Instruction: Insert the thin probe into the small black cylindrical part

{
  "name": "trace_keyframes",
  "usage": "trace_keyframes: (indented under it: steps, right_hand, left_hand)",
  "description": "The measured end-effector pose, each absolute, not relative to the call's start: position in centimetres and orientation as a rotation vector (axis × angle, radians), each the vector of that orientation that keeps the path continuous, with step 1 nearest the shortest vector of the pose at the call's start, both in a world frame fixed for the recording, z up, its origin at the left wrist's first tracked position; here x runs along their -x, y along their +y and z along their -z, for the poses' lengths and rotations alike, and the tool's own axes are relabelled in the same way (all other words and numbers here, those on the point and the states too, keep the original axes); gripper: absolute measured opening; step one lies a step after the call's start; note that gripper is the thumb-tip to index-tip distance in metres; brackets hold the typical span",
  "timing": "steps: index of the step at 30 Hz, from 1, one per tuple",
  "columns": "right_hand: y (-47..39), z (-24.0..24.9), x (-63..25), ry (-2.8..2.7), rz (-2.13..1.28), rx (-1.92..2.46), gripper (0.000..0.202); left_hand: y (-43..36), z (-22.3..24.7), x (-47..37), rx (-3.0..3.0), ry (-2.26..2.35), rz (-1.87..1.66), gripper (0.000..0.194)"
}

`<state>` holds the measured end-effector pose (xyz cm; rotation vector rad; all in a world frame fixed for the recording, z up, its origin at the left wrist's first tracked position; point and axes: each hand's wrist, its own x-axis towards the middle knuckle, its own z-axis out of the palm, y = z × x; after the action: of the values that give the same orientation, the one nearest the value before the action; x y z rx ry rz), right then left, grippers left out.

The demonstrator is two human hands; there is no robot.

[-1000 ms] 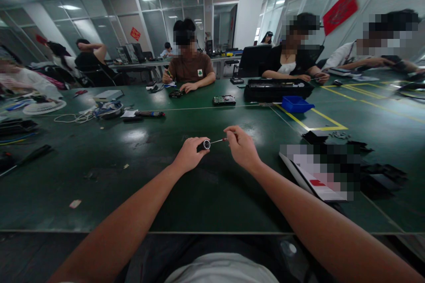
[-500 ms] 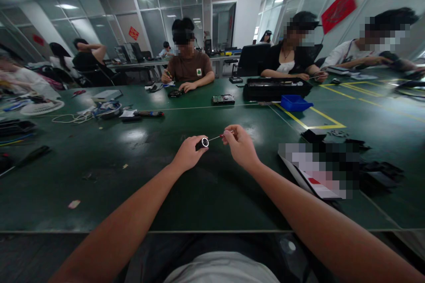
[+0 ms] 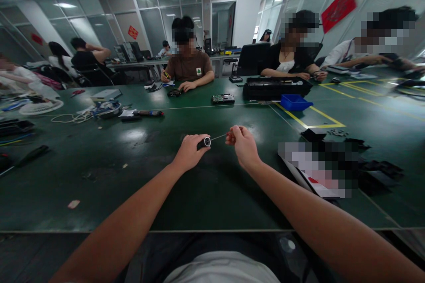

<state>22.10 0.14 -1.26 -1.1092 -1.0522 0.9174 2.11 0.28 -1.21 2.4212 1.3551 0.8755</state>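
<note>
I see the left hand [image 3: 188, 152], at eight o'clock, pinching a short black cylinder with a pale ring round its end [image 3: 202, 143] between thumb and fingers; that cylinder, near mid-view above the glossy green table [image 3: 212, 205], is my clock centre. The right hand [image 3: 245, 145], at three o'clock, has its fingertips pressed together, apparently on the far end of a slender silver metal shaft [image 3: 218, 137] that points from the cylinder between two and three o'clock. Whether its near end sits inside the ring or only against it is too small for me to tell.

I judge a slip the main risk: a sideways push could skid the shaft towards the left fingers, and too light a grip on that rounded side could let the cylinder twist and drop. Anything small springing loose might get lost among the scattered grey bits [image 3: 338, 133] near three o'clock.
</note>
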Motion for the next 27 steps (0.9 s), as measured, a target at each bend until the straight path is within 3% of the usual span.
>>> trace_keyframes:
  steps: [27]
  right_hand:
    - [-1.7, -0.6, -22.5, -1.313, -0.598, 1.13, 0.024]
  left_hand:
    - [0.6, 1.4, -1.9, -2.427, 1.399, -0.806, 0.038]
